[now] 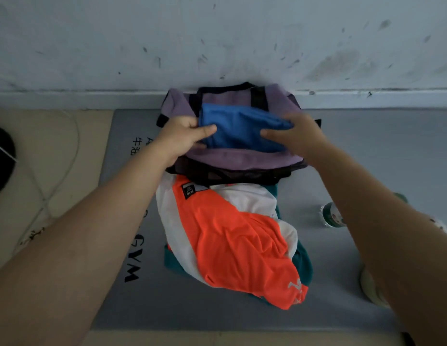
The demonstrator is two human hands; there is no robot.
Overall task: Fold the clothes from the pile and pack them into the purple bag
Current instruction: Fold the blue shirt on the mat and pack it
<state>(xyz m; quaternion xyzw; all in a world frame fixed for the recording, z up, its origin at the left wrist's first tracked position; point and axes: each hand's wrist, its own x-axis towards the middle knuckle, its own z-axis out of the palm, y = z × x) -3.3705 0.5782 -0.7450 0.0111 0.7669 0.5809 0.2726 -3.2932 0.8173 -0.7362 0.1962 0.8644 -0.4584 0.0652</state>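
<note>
Your two hands hold a folded blue garment (239,128) at the open mouth of the purple bag (242,159), which sits on a grey gym mat (342,151) against a scuffed white wall (217,41). Your left hand (186,137) pinches the garment's left edge, thumb on top and fingers curled beneath. Your right hand (294,137) grips its right end, thumb laid across the cloth. The garment lies over the bag's opening, between the black handles (252,92) at the far side and the purple near wall. Just this side of the bag, touching its dark mesh base, the pile of clothes (232,236) lies crumpled on the mat: an orange shirt (242,248) on top, white and teal cloth beneath. A patterned roll of tape (331,214) stands near your right forearm.
</note>
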